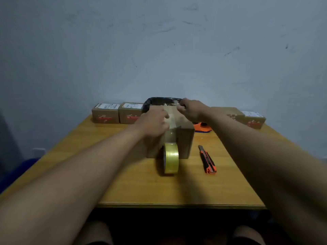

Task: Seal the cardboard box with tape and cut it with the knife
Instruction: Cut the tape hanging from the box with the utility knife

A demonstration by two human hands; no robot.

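the cardboard box (184,138) sits mid-table, with a tape strip (171,119) running over its top and down the near face to the tape roll (171,157) standing on edge against it. the left hand (152,123) lies flat, pressing the top; the right hand (192,110) pinches the tape's far end. if that pinch slips or pulls skewed, the strip may wrinkle or miss the seam. the knife (207,159) lies untouched to the right on the table (123,183).
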